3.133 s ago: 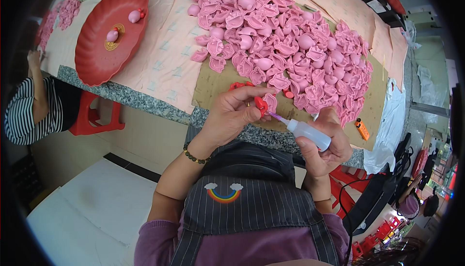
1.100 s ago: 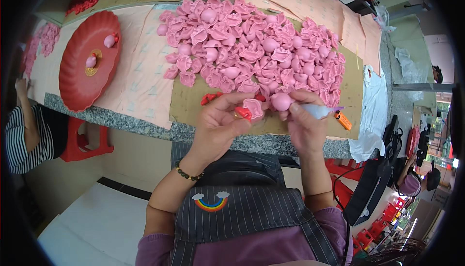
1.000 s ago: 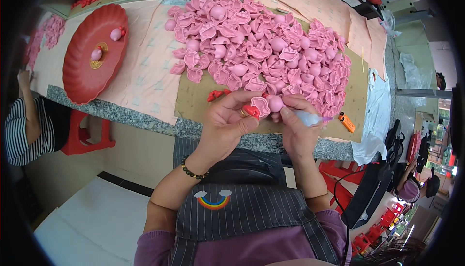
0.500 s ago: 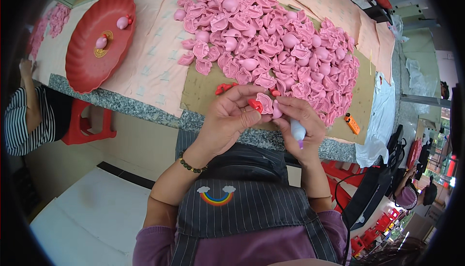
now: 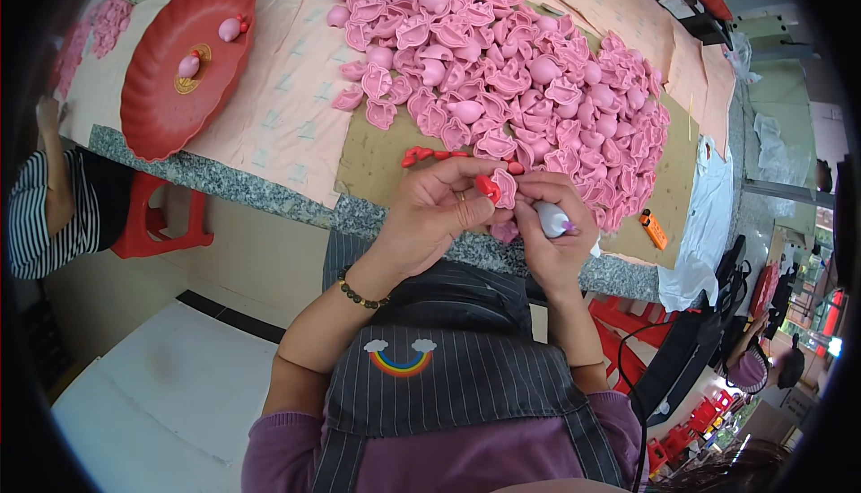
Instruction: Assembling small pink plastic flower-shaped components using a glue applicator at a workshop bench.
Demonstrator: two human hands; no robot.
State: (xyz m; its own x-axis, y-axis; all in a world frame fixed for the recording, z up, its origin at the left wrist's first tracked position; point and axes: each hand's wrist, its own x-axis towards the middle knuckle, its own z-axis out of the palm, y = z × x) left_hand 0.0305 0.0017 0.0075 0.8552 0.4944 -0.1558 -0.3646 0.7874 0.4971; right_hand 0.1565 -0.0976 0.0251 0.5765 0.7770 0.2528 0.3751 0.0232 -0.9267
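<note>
My left hand [image 5: 429,219] is closed, thumb and fingers pinching a small red plastic piece [image 5: 487,188] against a pink half-shell [image 5: 506,188] with a wavy rim. In my right hand [image 5: 565,255] a small white squeeze bottle [image 5: 549,220] with a purple tip lies between thumb and palm, while the fingertips come close to the pink half-shell. Another pink shell part [image 5: 504,231] shows just below the fingers; which hand supports it I cannot tell. Beyond my hands a large heap of pink shell halves [image 5: 484,62] covers a brown board [image 5: 368,157].
Red pieces [image 5: 435,154] lie in a row beside my left hand. A scalloped red tray [image 5: 152,89] at left holds two finished-looking pink pieces. An orange and black object [image 5: 653,229] rests at the board's right. A person in a striped top [image 5: 36,215] sits at far left.
The red piece and pink half-shell have shifted slightly right. My right hand has turned the bottle, so its purple tip now points rightward instead of down. The other pink part sits lower.
</note>
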